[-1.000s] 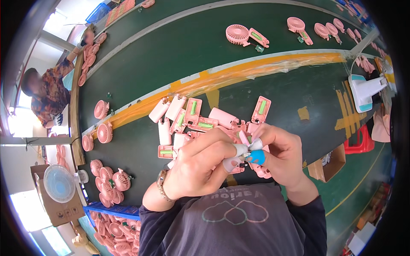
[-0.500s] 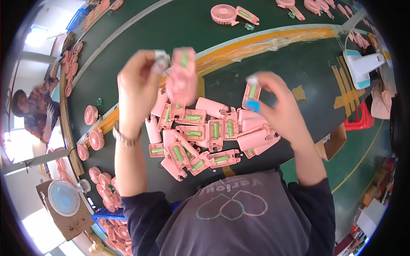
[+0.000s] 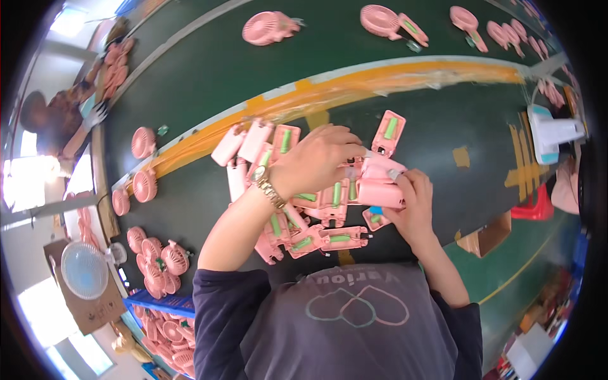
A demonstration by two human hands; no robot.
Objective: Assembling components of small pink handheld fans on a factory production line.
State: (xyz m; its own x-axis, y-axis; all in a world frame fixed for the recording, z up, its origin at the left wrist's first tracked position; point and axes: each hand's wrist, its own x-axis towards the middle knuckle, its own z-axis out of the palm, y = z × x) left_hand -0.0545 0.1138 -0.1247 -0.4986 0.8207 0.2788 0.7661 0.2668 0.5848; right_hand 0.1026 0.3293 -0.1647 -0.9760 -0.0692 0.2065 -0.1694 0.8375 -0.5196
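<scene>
Pink plastic handle casings [image 3: 335, 202] lie in a jumbled pile on the dark table, several showing green cells inside. My left hand [image 3: 323, 158], with a watch at the wrist, reaches across the pile. Its curled fingers are at the left end of a pink casing [image 3: 380, 168], partly hiding it. My right hand [image 3: 415, 206] grips the closed-sided pink casing [image 3: 380, 193] just below, the white-covered finger above it and the blue-covered thumb underneath. Beyond both hands, an open casing with a green cell [image 3: 389, 133] lies apart.
A taped orange ledge [image 3: 405, 71] separates my table from a green belt carrying pink fan assemblies [image 3: 272, 28]. More fan heads [image 3: 155, 263] lie at left, above a filled blue crate [image 3: 161, 304]. A white device [image 3: 554, 133] stands at right; another person [image 3: 60, 123] works at far left.
My left hand has come right and down over the pile, without the pink fan part. My right hand has moved slightly down, leaving the open casing beyond the pile. Fan assemblies on the belt have shifted right.
</scene>
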